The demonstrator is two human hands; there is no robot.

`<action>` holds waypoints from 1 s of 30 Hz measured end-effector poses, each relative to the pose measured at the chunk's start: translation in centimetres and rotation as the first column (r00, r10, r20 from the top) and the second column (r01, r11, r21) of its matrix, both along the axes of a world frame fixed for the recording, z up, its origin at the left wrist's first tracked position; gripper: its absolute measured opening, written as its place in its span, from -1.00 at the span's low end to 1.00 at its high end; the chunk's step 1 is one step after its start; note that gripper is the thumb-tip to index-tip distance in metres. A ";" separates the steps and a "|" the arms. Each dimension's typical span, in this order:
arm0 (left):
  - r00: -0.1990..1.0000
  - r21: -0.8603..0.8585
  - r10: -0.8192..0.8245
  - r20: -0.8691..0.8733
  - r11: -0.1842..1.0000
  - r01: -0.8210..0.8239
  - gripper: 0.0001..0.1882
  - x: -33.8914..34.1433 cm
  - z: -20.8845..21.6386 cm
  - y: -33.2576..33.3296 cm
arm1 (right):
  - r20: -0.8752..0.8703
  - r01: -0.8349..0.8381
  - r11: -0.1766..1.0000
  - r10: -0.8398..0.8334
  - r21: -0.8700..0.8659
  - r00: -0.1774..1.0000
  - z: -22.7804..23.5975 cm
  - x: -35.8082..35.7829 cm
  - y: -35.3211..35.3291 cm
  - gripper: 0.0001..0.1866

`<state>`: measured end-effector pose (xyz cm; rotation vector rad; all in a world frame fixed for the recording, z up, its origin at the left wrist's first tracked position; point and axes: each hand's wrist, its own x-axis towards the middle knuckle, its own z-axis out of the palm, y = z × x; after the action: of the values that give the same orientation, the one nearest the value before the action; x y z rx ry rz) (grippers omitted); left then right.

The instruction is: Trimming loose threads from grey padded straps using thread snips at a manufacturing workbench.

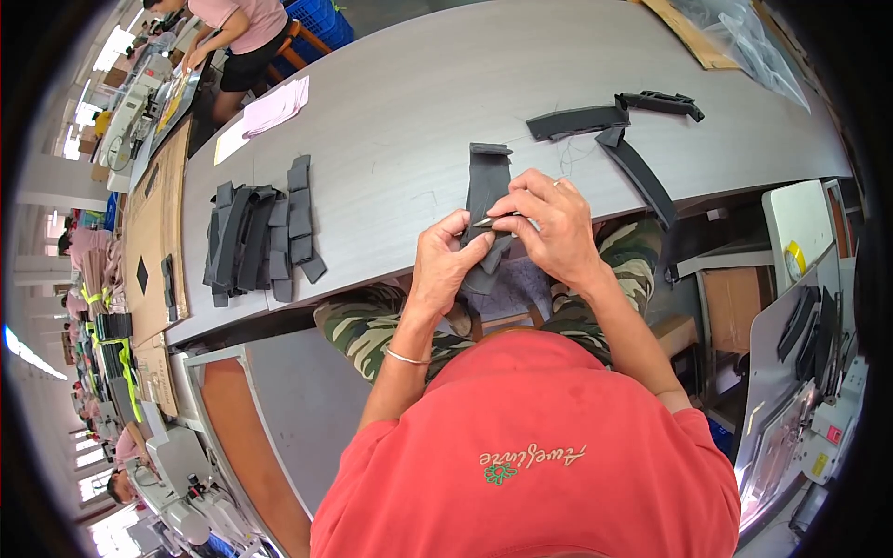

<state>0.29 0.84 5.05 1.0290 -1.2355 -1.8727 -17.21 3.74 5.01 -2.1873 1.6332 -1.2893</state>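
A dark grey fabric strip with a folded far end lies over the table's near edge. My left hand pinches its near part between thumb and fingers. My right hand is closed on a small pointed metal tool, whose pale tip touches or nearly touches the strip beside my left fingertips. Fingers hide the rest of the tool, so its exact kind does not show. A folded bit of the strip hangs below my hands.
Left on the grey table is a pile of similar strips; joined strips lie to the right. Pink paper and a plastic sheet lie farther off. A co-worker stands far left, near sewing machines.
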 end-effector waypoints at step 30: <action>0.919 -0.794 0.390 0.049 0.574 -0.201 -0.69 0.7 3.7 -0.4 | 0.964 -0.329 0.918 -0.157 0.222 0.214 -0.7 -1.2 -1.3 -0.62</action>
<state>1.04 0.45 8.78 0.8658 -1.6577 -0.7852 -18.40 2.43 4.31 -0.7073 0.9729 -1.5737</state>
